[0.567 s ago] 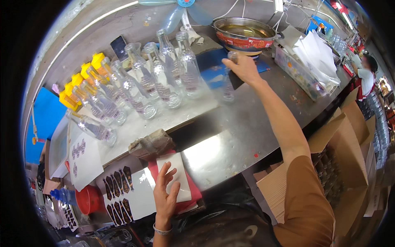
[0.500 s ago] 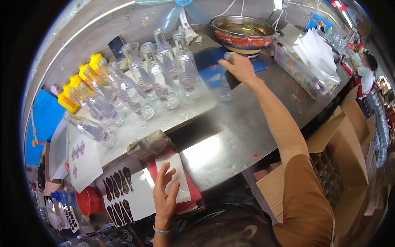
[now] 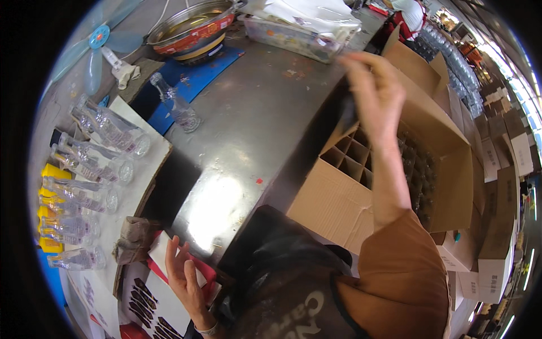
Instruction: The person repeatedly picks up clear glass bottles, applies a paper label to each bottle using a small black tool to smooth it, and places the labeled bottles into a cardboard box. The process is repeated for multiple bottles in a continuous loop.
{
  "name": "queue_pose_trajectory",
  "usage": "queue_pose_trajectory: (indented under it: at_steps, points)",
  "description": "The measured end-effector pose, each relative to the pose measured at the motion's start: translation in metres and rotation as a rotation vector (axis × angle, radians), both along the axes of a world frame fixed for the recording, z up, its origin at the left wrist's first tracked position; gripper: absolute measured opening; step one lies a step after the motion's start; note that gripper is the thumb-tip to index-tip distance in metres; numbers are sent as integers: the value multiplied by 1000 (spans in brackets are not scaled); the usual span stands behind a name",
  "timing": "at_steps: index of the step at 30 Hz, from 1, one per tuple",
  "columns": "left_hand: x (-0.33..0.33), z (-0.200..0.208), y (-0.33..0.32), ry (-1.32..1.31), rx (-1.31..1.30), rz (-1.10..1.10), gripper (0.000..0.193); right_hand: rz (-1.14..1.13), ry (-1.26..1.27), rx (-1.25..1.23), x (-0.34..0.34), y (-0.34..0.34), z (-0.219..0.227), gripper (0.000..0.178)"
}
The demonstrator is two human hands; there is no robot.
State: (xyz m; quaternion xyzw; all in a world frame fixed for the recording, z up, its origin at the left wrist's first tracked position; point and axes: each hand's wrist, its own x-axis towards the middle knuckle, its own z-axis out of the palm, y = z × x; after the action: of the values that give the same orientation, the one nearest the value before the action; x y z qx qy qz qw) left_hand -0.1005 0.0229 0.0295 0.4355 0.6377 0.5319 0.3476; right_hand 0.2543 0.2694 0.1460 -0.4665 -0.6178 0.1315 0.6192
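My right hand, blurred, is over the near edge of the open cardboard box. A dark flat piece shows beneath its fingers; its kind is unclear. My left hand is open, palm turned inward, in front of a white pad and a red cloth. A single clear glass bottle stands on the metal table, beside a blue mat. Several printed glass bottles stand on the raised white board to the left.
The box holds cardboard dividers and bottles on its far side. A red-patterned pan of liquid sits behind the table, near a fan and a plastic bin. Dark labels lie near my left hand. A person is far off.
The view has swung right. My right hand has let go of the bottle, left standing on the table, and moved right to the box with the dark piece. My left hand remains open.
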Motion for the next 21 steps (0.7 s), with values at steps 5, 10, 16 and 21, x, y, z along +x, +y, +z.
queue_pose_trajectory:
  at_steps: [5, 10, 16, 21]
  points:
    - [20, 4, 10, 2, 6, -83, 54, -439, -703, -653, 159, 2, -133, 33]
    - [25, 11, -1, 55, -25, -98, 52, -377, -870, -937, 133, 27, -237, 40]
    - [26, 14, -10, 54, -67, -54, 48, -299, -943, -736, 125, -1, -206, 45]
    - [28, 13, -3, 48, -74, -102, 49, 61, -753, -70, 72, -61, -46, 27]
